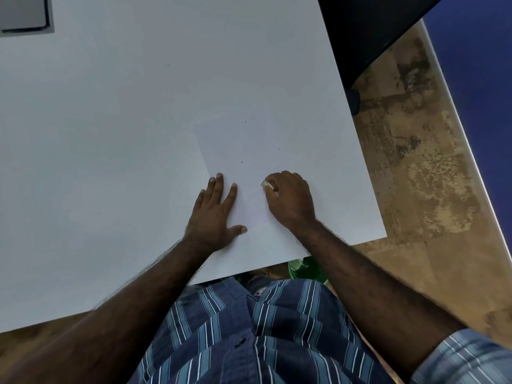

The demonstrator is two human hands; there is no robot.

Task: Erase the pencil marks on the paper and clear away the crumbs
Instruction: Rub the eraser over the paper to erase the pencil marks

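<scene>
Head view: white paper point(243, 156) flat on the pale counter point(110, 134), near the right front corner, long axis running away and slightly leftward. Left hand point(214, 214) spread flat, fingers straight, pressing the sheet's near-left edge. Right hand point(288, 199) curled tight round a small white eraser point(266, 184), its tip down on the near part of the sheet. A few dark specks, probably crumbs point(245, 122), scattered farther up the page, beyond both hands and nearer the right one. No clear pencil lines visible from here; too faint to tell. Likely still rubbing, with sweeping to come: up and away from the body. Nothing on the sheet blocking that path. Grey panel point(25, 13) at the far left corner, well apart; green bin point(306, 268) below the counter's front edge, beside the striped shirt point(249, 328).
</scene>
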